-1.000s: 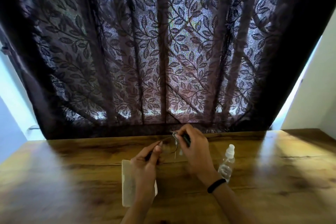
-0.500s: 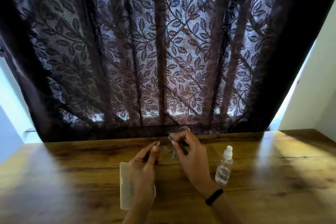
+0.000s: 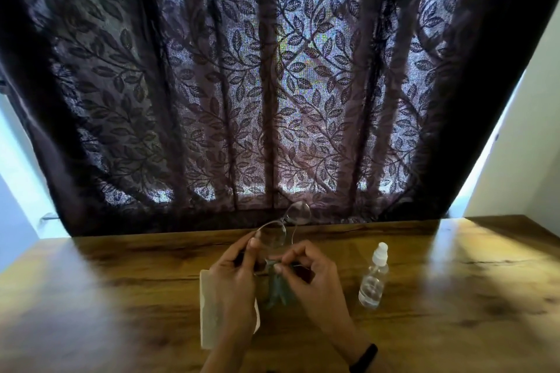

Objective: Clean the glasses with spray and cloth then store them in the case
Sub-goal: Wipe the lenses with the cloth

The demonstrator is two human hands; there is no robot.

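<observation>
Left hand [image 3: 235, 274] pinches the glasses [image 3: 283, 228] at the near end of the frame, thumb and fingers closed on it, holding them raised above the table [image 3: 121, 297]; the lenses tilt up and away toward the curtain [image 3: 272, 85]; right hand [image 3: 306, 277] is closed on a greenish cloth [image 3: 277, 289], pinching it just below the glasses, with the loose end hanging down between the two hands. Whether the cloth touches a lens right now is hard to say, since the picture is soft there.

Measured from the glasses: the spray bottle [image 3: 373, 278] stands upright to the right and nearer the person, apart from both hands, cap on; a pale flat case [image 3: 209, 312] lies on the table below them, partly hidden under the left wrist.

My reading is that the wiping stage is in hand; spraying is probably over, as the bottle stands aside; finishing the lenses, folding the arms and putting the glasses into the case are all left.
</observation>
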